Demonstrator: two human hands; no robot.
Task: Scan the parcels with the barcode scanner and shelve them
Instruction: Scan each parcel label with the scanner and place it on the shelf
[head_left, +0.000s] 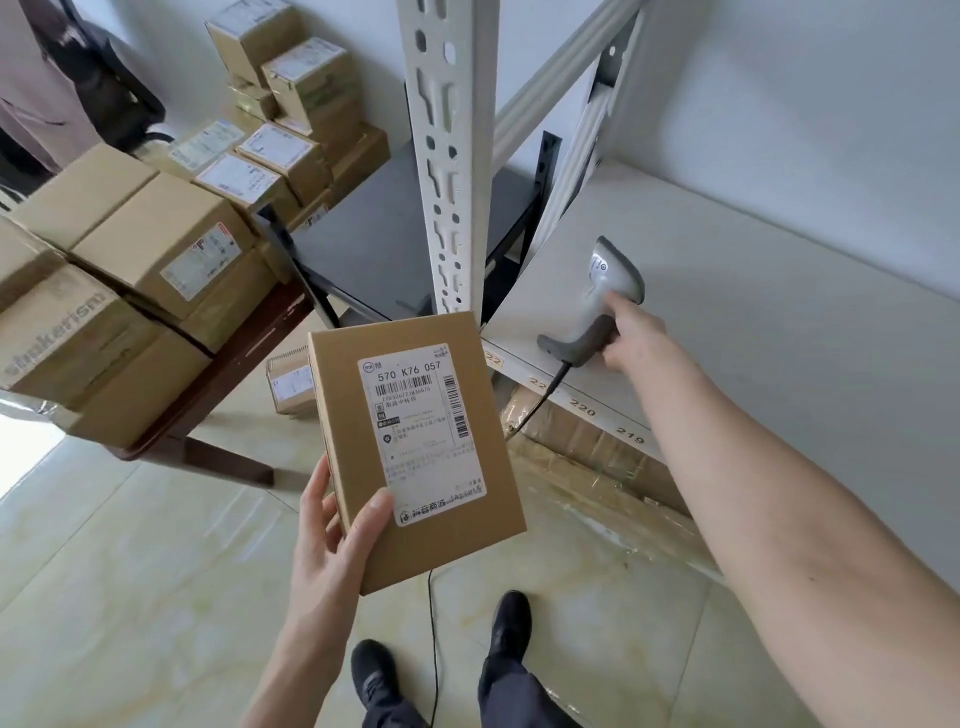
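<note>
On the white metal shelf lies the grey corded barcode scanner, handle toward the right hand curling round its grip, while the left hand, thumb and fingers clamped, holds the flat brown cardboard parcel label-up just left of it.
</note>
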